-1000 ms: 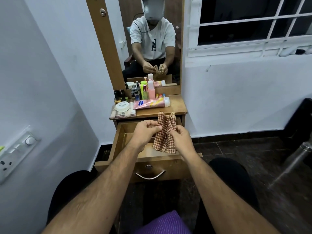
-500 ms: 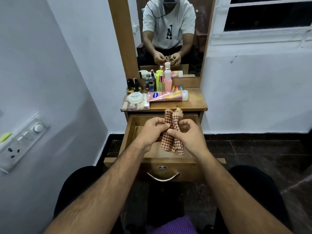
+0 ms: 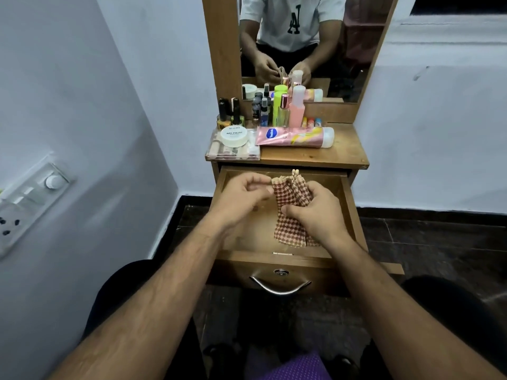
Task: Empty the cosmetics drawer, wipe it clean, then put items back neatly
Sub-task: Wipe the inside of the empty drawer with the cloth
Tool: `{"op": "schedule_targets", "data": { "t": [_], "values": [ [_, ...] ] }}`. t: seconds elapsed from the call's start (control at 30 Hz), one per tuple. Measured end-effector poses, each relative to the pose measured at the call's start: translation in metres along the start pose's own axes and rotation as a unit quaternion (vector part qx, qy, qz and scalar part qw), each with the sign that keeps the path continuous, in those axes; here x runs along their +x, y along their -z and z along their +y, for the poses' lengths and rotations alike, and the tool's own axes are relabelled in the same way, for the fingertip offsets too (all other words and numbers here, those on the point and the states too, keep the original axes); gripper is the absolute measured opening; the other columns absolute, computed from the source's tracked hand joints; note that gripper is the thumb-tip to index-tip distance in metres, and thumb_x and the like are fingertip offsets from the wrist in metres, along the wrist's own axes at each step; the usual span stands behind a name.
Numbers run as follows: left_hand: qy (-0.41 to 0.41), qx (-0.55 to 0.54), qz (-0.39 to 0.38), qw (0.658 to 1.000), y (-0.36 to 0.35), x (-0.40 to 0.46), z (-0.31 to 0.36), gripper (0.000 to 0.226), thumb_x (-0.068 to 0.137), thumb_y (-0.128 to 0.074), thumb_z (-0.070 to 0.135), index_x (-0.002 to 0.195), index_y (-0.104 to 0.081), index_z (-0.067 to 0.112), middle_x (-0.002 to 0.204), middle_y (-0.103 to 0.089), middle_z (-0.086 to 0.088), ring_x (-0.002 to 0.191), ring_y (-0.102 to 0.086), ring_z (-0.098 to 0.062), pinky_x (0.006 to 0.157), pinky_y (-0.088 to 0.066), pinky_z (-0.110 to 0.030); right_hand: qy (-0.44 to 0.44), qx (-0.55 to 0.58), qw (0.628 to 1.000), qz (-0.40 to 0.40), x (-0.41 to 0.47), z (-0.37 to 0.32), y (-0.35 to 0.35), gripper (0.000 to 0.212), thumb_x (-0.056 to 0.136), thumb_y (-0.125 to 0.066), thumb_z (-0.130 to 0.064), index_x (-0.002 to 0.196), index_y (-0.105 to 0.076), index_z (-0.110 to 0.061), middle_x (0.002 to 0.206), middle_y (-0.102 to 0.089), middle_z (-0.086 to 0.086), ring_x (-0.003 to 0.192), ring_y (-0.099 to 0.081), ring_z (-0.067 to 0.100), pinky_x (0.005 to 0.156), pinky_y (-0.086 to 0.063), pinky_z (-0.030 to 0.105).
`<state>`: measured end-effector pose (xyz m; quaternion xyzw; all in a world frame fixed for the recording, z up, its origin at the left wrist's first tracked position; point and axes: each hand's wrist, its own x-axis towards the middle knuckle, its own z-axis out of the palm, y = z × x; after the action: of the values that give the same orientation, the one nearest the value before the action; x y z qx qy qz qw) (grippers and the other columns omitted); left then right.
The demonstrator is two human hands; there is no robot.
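Observation:
A red-and-cream checked cloth (image 3: 288, 223) hangs folded over the open wooden drawer (image 3: 354, 215) of a small dressing table. My right hand (image 3: 315, 212) grips the cloth's right side with curled fingers. My left hand (image 3: 241, 198) pinches its upper left edge. The drawer bottom that shows is bare wood. On the table top lie a pink tube (image 3: 296, 137), a white nail polish remover tub (image 3: 234, 135) on a clear box (image 3: 233, 153), and several bottles (image 3: 282, 111) standing at the back.
A mirror (image 3: 301, 45) rises behind the table top and reflects the person. A wall with a switch panel (image 3: 27, 198) is close on the left. Dark floor tiles (image 3: 439, 242) lie to the right. A purple mat (image 3: 296, 366) sits between my knees.
The view has tilted down and drawn closer to the drawer. Both hands have lowered the cloth a little into the drawer opening and shifted their hold along its folds.

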<state>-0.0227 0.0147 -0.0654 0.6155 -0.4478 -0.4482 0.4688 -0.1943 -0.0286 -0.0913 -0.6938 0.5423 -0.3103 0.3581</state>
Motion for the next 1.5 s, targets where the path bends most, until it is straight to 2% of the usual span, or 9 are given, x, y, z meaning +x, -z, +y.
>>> {"op": "schedule_targets", "data": {
  "t": [0.3, 0.43, 0.53, 0.73, 0.8, 1.03, 1.23, 1.37, 1.5],
  "values": [
    [-0.023, 0.098, 0.236, 0.966, 0.081, 0.011, -0.026, 0.017, 0.096, -0.062, 0.027, 0.093, -0.072, 0.013, 0.096, -0.073, -0.003, 0.097, -0.067, -0.021, 0.089, -0.052, -0.035, -0.047, -0.098, 0.993, -0.054, 0.016, -0.006, -0.019, 0.019, 0.08, -0.079, -0.033, 0.094, -0.068, -0.027, 0.094, -0.072, -0.007, 0.091, -0.067, 0.013, 0.081, -0.057, 0.039],
    [0.055, 0.153, 0.174, 0.971, 0.082, -0.001, -0.039, 0.051, 0.101, -0.041, 0.053, 0.123, -0.066, 0.014, 0.127, -0.065, -0.005, 0.121, -0.057, -0.021, 0.109, -0.041, -0.043, -0.058, -0.111, 0.983, -0.137, 0.016, -0.024, -0.043, 0.016, 0.08, -0.08, -0.032, 0.092, -0.071, -0.026, 0.088, -0.069, -0.009, 0.083, -0.064, 0.01, 0.059, -0.043, 0.022],
    [0.141, 0.1, 0.13, 0.976, 0.073, -0.009, -0.039, 0.076, 0.095, -0.021, 0.072, 0.138, -0.056, 0.02, 0.145, -0.053, -0.002, 0.135, -0.045, -0.022, 0.116, -0.031, -0.044, -0.061, -0.101, 0.979, -0.168, 0.016, -0.037, -0.069, 0.029, 0.078, -0.083, -0.027, 0.103, -0.07, -0.02, 0.099, -0.07, -0.005, 0.092, -0.064, 0.014, 0.066, -0.048, 0.024],
    [0.153, 0.001, 0.115, 0.981, 0.061, -0.01, -0.034, 0.079, 0.095, -0.005, 0.07, 0.106, -0.071, 0.026, 0.125, -0.062, -0.001, 0.123, -0.05, -0.016, 0.101, -0.032, -0.032, -0.072, -0.067, 0.969, -0.227, 0.017, -0.048, -0.104, 0.035, 0.073, -0.086, -0.016, 0.083, -0.053, -0.022, 0.1, -0.067, 0.0, 0.093, -0.063, 0.019, 0.075, -0.055, 0.037],
    [0.161, -0.013, 0.115, 0.98, 0.062, -0.008, -0.034, 0.086, 0.093, -0.004, 0.072, 0.118, -0.067, 0.02, 0.135, -0.059, -0.007, 0.121, -0.049, -0.017, 0.099, -0.032, -0.034, -0.068, -0.07, 0.966, -0.24, 0.015, -0.05, -0.112, 0.04, 0.073, -0.087, -0.018, 0.086, -0.05, -0.022, 0.1, -0.066, 0.002, 0.09, -0.063, 0.021, 0.07, -0.053, 0.036],
    [0.2, -0.044, 0.088, 0.975, 0.069, -0.003, -0.039, 0.1, 0.087, -0.004, 0.08, 0.143, -0.048, 0.01, 0.147, -0.049, -0.009, 0.132, -0.048, -0.023, 0.099, -0.033, -0.033, -0.092, -0.076, 0.973, -0.2, 0.038, -0.055, -0.126, 0.04, 0.073, -0.086, -0.011, 0.078, -0.047, -0.022, 0.1, -0.069, 0.005, 0.095, -0.068, 0.025, 0.083, -0.059, 0.042],
    [0.189, -0.041, 0.08, 0.978, 0.07, -0.002, -0.048, 0.095, 0.089, -0.007, 0.077, 0.142, -0.05, 0.011, 0.145, -0.053, -0.008, 0.122, -0.052, -0.016, 0.096, -0.035, -0.031, -0.097, -0.014, 0.993, -0.067, 0.074, -0.056, -0.137, 0.024, 0.084, -0.063, 0.003, 0.099, -0.074, -0.012, 0.104, -0.073, 0.006, 0.097, -0.067, 0.023, 0.071, -0.046, 0.022],
    [0.184, -0.041, 0.072, 0.979, 0.07, -0.001, -0.049, 0.095, 0.089, -0.006, 0.078, 0.144, -0.047, 0.012, 0.146, -0.052, -0.008, 0.13, -0.05, -0.02, 0.096, -0.033, -0.031, -0.15, 0.01, 0.959, -0.241, 0.064, -0.051, -0.13, 0.016, 0.086, -0.067, 0.005, 0.084, -0.06, -0.009, 0.091, -0.066, 0.009, 0.077, -0.066, 0.02, 0.07, -0.061, 0.034],
    [0.154, -0.021, 0.055, 0.986, 0.07, -0.005, -0.043, 0.082, 0.094, -0.009, 0.072, 0.126, -0.063, 0.018, 0.112, -0.067, 0.006, 0.097, -0.058, -0.005, 0.091, -0.039, -0.025, -0.156, 0.028, 0.914, -0.373, 0.04, -0.048, -0.117, 0.031, 0.083, -0.072, 0.006, 0.082, -0.05, -0.015, 0.087, -0.06, 0.006, 0.081, -0.061, 0.02, 0.067, -0.059, 0.034]
  ]
}}
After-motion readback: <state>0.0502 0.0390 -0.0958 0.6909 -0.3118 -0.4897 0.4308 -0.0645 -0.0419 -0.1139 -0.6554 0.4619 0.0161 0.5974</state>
